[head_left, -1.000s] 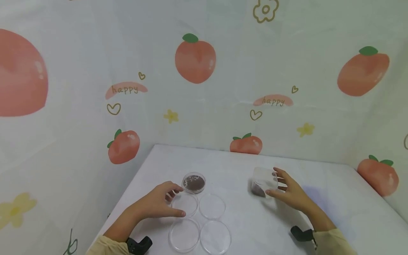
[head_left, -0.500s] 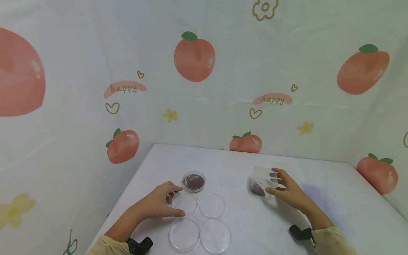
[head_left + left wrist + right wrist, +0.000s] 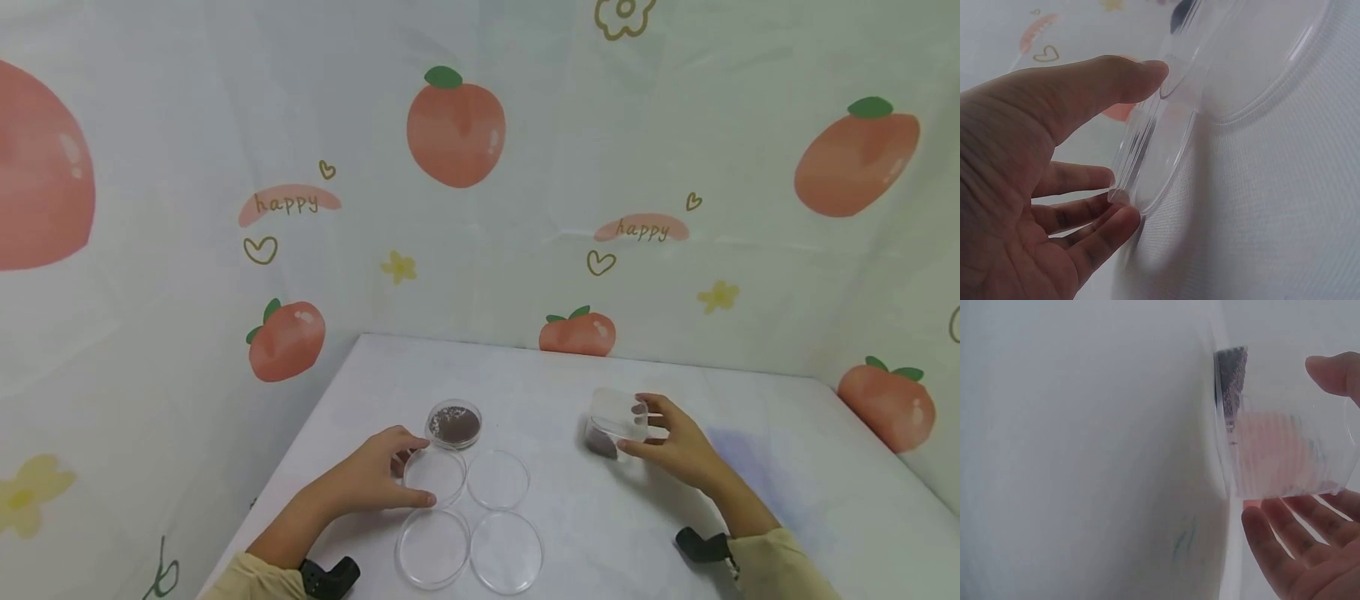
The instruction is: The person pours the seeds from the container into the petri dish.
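Observation:
A clear round petri dish [image 3: 435, 479] lies on the white table, and my left hand [image 3: 363, 477] holds it by the rim. In the left wrist view the thumb is at one side of the dish [image 3: 1169, 147] and the fingertips at the other. Further right, my right hand [image 3: 681, 450] grips a clear plastic box [image 3: 618, 406] between thumb and fingers. Dark grains [image 3: 1233, 378] are gathered at the box's bottom corner, away from the palm. A petri dish [image 3: 453, 424] of dark, crumbly material with white specks stands just behind the dish at my left hand.
Three more clear petri dishes make a two-by-two group with the held one: a back right dish [image 3: 498, 481], a front left dish [image 3: 432, 548] and a front right dish [image 3: 506, 552]. A printed cloth wall [image 3: 480, 250] closes off the table's [image 3: 585, 533] far edge.
My right hand and the box have shifted very slightly to the left. My left hand keeps its hold on the petri dish. The whole head view has tilted a little.

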Tool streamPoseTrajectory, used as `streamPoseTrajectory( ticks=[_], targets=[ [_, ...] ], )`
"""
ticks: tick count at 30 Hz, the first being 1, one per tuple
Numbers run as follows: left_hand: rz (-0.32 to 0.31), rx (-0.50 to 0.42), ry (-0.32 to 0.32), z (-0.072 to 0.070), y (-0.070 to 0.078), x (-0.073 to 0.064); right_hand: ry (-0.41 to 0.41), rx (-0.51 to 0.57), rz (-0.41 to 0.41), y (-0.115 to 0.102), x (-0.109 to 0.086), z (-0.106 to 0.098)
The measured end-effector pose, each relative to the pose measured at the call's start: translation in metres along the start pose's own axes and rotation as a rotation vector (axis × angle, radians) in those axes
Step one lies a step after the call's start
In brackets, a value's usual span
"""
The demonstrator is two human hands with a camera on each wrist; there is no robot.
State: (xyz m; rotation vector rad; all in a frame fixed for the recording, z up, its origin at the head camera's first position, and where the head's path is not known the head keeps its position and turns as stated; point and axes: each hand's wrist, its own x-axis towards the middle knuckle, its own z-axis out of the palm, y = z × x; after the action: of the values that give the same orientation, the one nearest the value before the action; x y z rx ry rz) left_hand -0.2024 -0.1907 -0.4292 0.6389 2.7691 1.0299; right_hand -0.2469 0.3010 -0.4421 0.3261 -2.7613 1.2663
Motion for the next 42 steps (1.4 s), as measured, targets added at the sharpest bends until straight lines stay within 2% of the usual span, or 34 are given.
streamPoseTrajectory(
  ticks=[6,16,23,34,37,42],
  targets=[
    [-0.009,0.000,-0.003,-0.002,0.002,-0.003,0.011,0.024,-0.041,-0.004,0.007,0.011],
    [-0.022,0.001,-0.003,-0.005,0.008,-0.005,0.006,0.050,-0.148,-0.039,0.019,0.035],
    [0.015,-0.022,-0.028,-0.006,0.012,-0.008,0.004,0.033,-0.222,-0.056,0.030,0.059],
    [0.053,-0.040,-0.039,-0.005,0.004,-0.004,-0.016,0.051,-0.374,-0.086,0.036,0.089],
    [0.071,-0.043,-0.044,-0.006,0.002,-0.004,-0.010,0.006,-0.418,-0.095,0.036,0.094],
    [0.062,-0.055,-0.064,-0.006,-0.002,-0.003,0.006,-0.124,-0.480,-0.109,0.035,0.101]
  ],
)
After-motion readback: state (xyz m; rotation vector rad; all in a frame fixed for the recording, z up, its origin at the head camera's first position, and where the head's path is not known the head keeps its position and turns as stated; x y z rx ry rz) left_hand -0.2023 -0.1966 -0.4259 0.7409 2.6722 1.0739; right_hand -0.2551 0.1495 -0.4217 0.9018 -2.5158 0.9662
